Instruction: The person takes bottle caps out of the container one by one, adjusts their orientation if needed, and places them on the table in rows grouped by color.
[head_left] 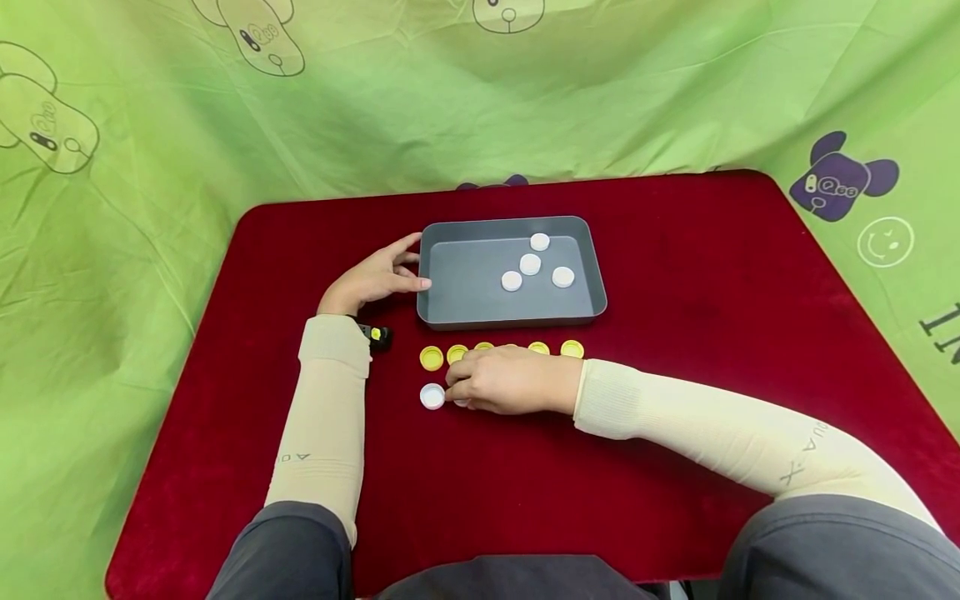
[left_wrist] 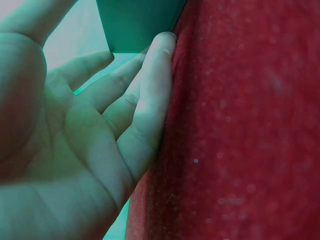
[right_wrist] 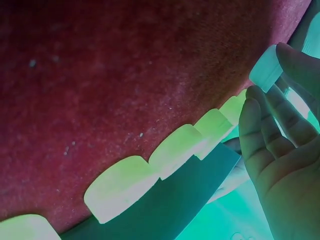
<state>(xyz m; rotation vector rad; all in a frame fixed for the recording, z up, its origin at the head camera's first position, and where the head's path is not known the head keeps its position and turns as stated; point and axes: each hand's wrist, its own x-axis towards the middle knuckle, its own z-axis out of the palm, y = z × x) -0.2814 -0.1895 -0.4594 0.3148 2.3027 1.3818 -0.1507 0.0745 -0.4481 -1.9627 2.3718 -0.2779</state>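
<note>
In the head view, my right hand reaches over the front row of caps. It pinches a white bottle cap between thumb and fingers; in the head view the hand covers most of that cap. Just left of the fingertips, another white cap lies with its hollow side up. At the left end of the grey tray, my left hand rests its fingertips against the wall, thumb at the rim. Its fingers look extended in the left wrist view.
A row of several yellow caps lies between the tray and my right hand, partly hidden by it. Inside the tray are several white caps. A red cloth covers the table, and a green curtain hangs behind.
</note>
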